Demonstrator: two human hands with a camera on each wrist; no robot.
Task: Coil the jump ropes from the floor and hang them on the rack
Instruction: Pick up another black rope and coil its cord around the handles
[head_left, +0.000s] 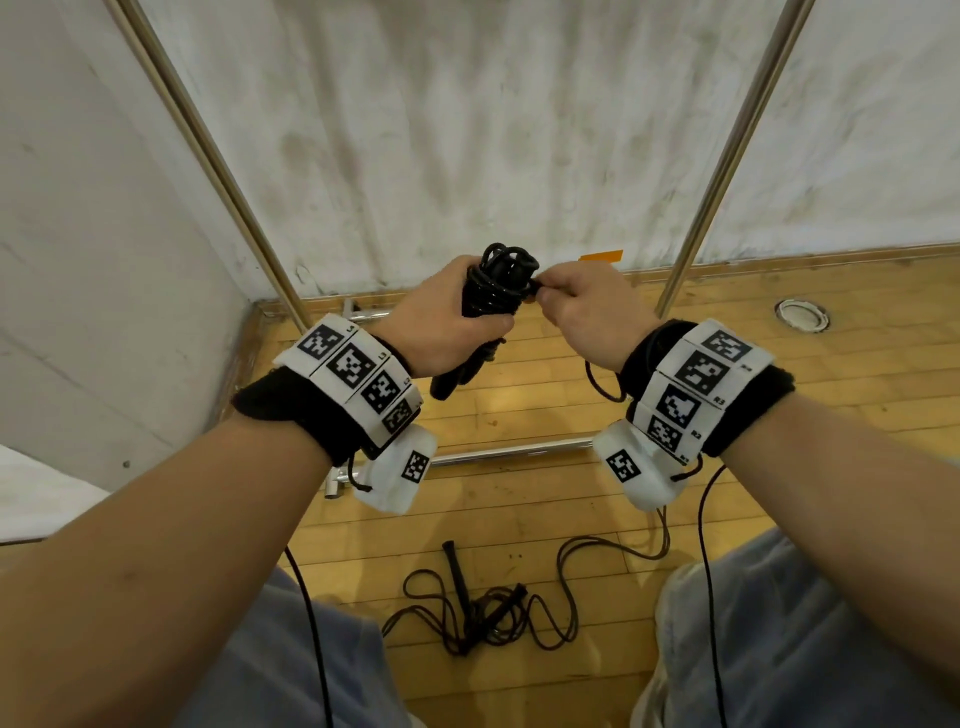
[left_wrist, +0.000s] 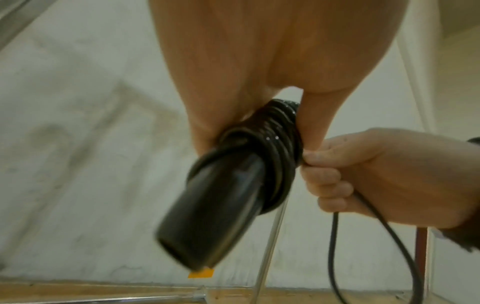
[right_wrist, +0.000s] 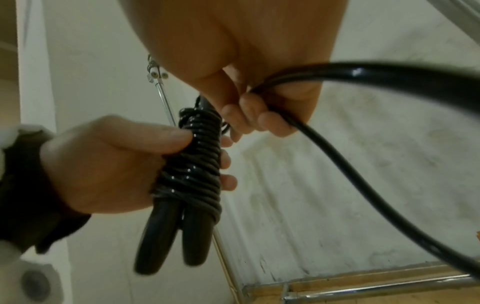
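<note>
While left hand (head_left: 441, 317) grips the wrapped jump rope (right_wrist: 191, 164), right hand (head_left: 587, 312) pinches its tail.
Wrapping nearly done; next I tuck the tail, then hang it on the rack (head_left: 727, 156).

The only readable marks are small codes printed on the white tag blocks of the two wrist bands. On the left band (head_left: 358, 382), beside the black-and-white square patterns, I can read "L3" on one block; the other codes there are too small to tell. On the right band (head_left: 696, 387), "R3" and "R2" can be read beside the patterns; the code on the block above looks like "R4", but is not sure.
</note>
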